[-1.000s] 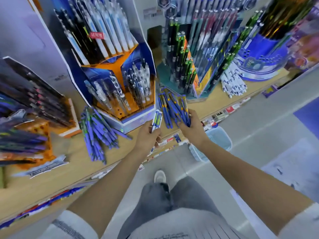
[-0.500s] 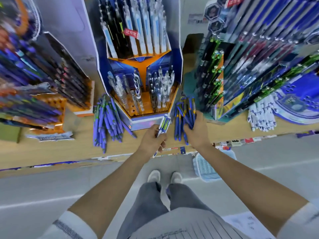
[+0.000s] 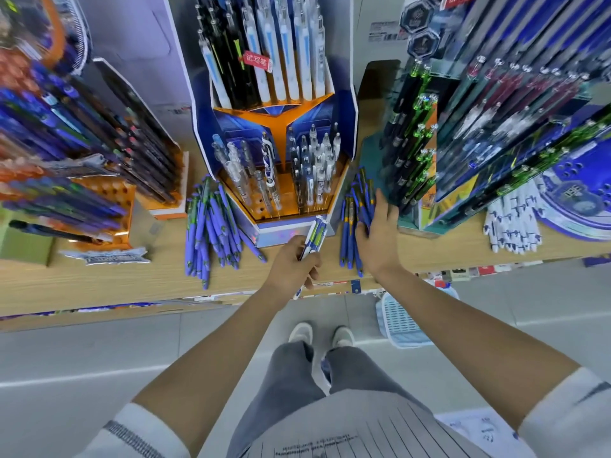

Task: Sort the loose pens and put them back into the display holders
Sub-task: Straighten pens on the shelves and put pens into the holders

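Barely begun: left hand (image 3: 292,266) gripped a few white pens (image 3: 315,234), right hand (image 3: 380,239) lay open-fingered on the blue pile (image 3: 347,226) (a purple pile (image 3: 211,233) lay loose beside the display holder (image 3: 274,231)).

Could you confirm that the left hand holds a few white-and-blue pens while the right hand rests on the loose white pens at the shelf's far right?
Only the pile is wrong: in the head view the right hand rests on the loose blue pens with yellow bands. The left hand does hold white-and-blue pens.

Matt wood-grain shelf (image 3: 132,282), glossy card display holder (image 3: 271,233), smooth plastic pens (image 3: 211,226); latticed plastic basket (image 3: 400,322)
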Motion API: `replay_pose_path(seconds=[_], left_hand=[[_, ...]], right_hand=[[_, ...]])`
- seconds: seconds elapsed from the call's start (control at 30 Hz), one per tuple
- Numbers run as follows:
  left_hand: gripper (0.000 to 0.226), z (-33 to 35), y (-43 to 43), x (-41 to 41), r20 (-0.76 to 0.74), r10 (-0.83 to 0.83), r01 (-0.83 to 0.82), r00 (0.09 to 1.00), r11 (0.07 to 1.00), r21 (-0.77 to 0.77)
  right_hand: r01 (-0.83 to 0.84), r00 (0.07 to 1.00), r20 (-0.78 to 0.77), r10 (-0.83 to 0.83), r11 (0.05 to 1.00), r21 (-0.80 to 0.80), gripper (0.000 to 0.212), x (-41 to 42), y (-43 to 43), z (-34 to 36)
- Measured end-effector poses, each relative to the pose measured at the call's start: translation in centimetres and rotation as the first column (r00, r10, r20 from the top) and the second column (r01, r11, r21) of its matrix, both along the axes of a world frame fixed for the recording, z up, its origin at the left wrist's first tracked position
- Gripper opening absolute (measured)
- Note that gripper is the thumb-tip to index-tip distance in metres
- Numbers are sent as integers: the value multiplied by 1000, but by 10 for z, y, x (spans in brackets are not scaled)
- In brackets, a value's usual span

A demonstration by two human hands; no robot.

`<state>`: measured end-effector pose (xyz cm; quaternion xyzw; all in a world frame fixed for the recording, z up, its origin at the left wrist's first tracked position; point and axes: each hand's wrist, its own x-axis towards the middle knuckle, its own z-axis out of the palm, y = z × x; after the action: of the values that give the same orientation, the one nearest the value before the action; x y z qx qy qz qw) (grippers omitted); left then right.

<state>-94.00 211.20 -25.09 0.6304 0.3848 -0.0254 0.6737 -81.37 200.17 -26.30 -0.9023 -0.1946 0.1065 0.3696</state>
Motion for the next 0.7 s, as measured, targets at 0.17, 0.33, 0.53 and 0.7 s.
replay_pose_path(seconds=[0.17, 0.33, 0.53, 0.7], left_hand=[[15, 0, 6, -2, -3, -26, 26, 1000, 1000, -7], [15, 1, 10, -4, 11, -60, 60, 998, 998, -11], [15, 1, 13, -3, 5, -93, 93, 996, 996, -14], [13, 3, 16, -4, 6, -138, 138, 990, 990, -21]], right_hand=[[-2, 999, 54, 1, 1000, 28, 70, -3, -3, -8], [-7, 997, -70, 14, 995, 101, 72, -3, -15, -10], [-44, 993, 102, 51, 997, -68, 70, -2, -20, -14], [-34, 993, 107, 43, 996, -82, 71, -5, -15, -13]])
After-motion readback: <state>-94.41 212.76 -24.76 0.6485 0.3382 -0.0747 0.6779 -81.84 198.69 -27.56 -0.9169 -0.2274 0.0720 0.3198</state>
